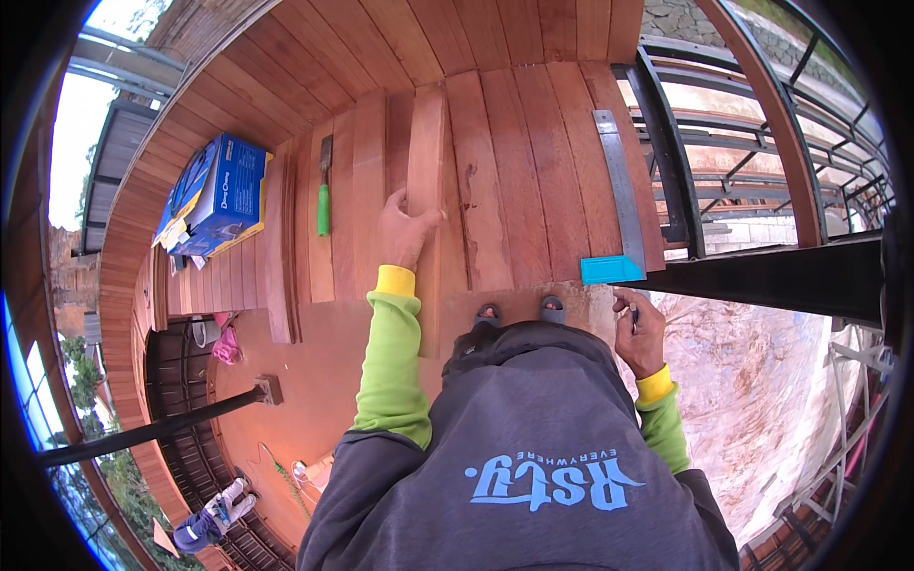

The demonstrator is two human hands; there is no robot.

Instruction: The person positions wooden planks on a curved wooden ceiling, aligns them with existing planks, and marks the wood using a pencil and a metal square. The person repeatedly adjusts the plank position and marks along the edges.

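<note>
Head view: my left hand [407,226] presses a loose wooden plank [426,171] lying among the deck boards, fingers spread; my right hand [640,328] grips a small dark tool near the square [616,195]. The plank could skew if my pressure slips.

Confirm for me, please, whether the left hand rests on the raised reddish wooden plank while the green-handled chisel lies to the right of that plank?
Not quite: in the head view the green-handled chisel lies to the left of the raised reddish wooden plank, not the right. The left hand does rest on that plank.
</note>
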